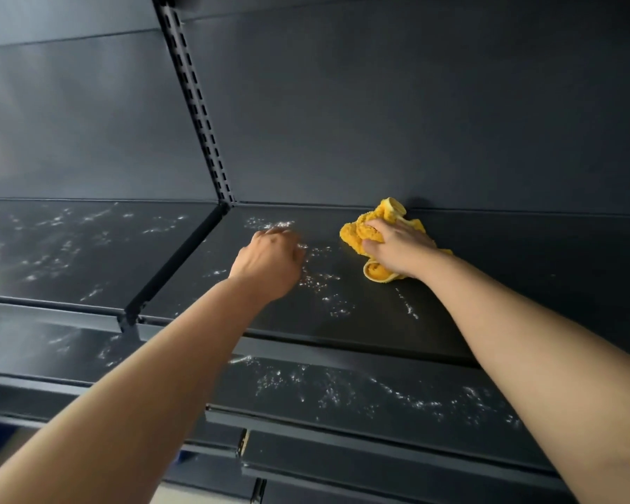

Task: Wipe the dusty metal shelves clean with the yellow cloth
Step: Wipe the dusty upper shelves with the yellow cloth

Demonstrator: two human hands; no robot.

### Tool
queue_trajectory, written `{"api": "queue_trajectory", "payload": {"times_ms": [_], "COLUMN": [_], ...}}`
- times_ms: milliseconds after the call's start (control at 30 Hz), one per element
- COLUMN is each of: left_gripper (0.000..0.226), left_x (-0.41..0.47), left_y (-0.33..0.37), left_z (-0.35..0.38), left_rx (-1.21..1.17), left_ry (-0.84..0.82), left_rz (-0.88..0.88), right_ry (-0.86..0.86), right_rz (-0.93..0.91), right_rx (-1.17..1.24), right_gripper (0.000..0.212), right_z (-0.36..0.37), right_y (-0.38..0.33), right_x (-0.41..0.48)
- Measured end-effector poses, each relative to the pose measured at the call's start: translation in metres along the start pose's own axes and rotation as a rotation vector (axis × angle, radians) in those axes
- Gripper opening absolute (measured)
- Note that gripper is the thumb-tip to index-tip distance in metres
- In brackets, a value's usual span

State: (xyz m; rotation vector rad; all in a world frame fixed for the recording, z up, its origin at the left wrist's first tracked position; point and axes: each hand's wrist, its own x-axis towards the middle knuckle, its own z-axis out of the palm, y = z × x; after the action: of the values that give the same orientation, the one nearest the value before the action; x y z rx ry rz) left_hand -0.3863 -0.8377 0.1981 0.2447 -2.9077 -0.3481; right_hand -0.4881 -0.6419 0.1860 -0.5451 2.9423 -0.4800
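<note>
A dark metal shelf (488,285) runs across the middle of the view, speckled with white dust (321,281) at its centre. My right hand (397,249) presses a bunched yellow cloth (360,234) onto this shelf near the back panel. My left hand (270,263) rests on the same shelf to the left of the cloth, fingers curled with nothing in them, beside the dust. The shelf part to the right of the cloth looks dark and free of dust.
A slotted upright post (197,103) divides the back panel. Left of it a neighbouring shelf (51,249) carries white dust. A lower shelf (342,391) below my arms is dusty too. More shelf edges (379,452) step down toward the bottom.
</note>
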Motion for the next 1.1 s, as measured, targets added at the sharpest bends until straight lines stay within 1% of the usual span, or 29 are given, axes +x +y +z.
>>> {"api": "queue_trajectory", "payload": {"times_ms": [200, 333, 433, 467, 533, 567, 600, 667, 733, 767, 833, 900, 1033, 1100], "left_gripper": [0.033, 0.040, 0.038, 0.038, 0.038, 0.038, 0.039, 0.045, 0.060, 0.067, 0.077, 0.076, 0.057, 0.055], "left_x": [-0.010, -0.013, -0.012, -0.012, -0.010, -0.010, -0.009, -0.007, -0.004, -0.003, -0.001, 0.001, -0.001, -0.001], "left_y": [-0.029, -0.035, -0.034, -0.032, -0.025, -0.020, -0.014, 0.002, 0.019, 0.027, 0.044, 0.061, 0.090, 0.101], "left_z": [-0.013, -0.019, -0.023, -0.023, -0.021, -0.020, -0.018, -0.013, -0.006, -0.003, 0.003, 0.008, 0.016, 0.021], "left_rx": [-0.011, -0.048, -0.066, -0.078, -0.103, -0.116, -0.125, -0.100, -0.038, -0.011, 0.024, 0.058, 0.124, 0.130], "left_ry": [0.025, 0.026, 0.031, 0.025, 0.007, -0.003, -0.018, -0.102, -0.235, -0.287, -0.326, -0.306, -0.271, -0.259], "left_rz": [-0.045, -0.027, -0.008, 0.004, 0.034, 0.054, 0.078, 0.130, 0.144, 0.116, 0.035, 0.003, 0.057, 0.031], "right_ry": [-0.036, -0.025, -0.038, -0.063, -0.081, -0.047, -0.002, 0.089, 0.157, 0.175, 0.194, 0.219, 0.281, 0.296], "right_rz": [-0.039, -0.052, -0.089, -0.083, -0.044, -0.036, -0.033, -0.005, 0.018, 0.025, 0.039, 0.066, 0.157, 0.223], "right_rx": [-0.051, -0.078, -0.080, -0.002, 0.249, 0.324, 0.329, 0.237, 0.136, 0.097, 0.011, -0.063, -0.144, -0.188], "right_gripper": [0.050, 0.051, 0.053, 0.054, 0.054, 0.053, 0.051, 0.046, 0.044, 0.043, 0.040, 0.039, 0.039, 0.041], "right_z": [0.016, 0.027, 0.030, 0.028, 0.019, 0.014, 0.009, 0.002, -0.001, -0.002, -0.005, -0.010, -0.027, -0.034], "right_y": [-0.053, -0.080, -0.087, -0.085, -0.077, -0.070, -0.063, -0.047, -0.030, -0.020, 0.001, 0.024, 0.070, 0.093], "right_x": [-0.008, -0.017, -0.027, -0.030, -0.037, -0.041, -0.046, -0.061, -0.080, -0.090, -0.112, -0.133, -0.165, -0.176]}}
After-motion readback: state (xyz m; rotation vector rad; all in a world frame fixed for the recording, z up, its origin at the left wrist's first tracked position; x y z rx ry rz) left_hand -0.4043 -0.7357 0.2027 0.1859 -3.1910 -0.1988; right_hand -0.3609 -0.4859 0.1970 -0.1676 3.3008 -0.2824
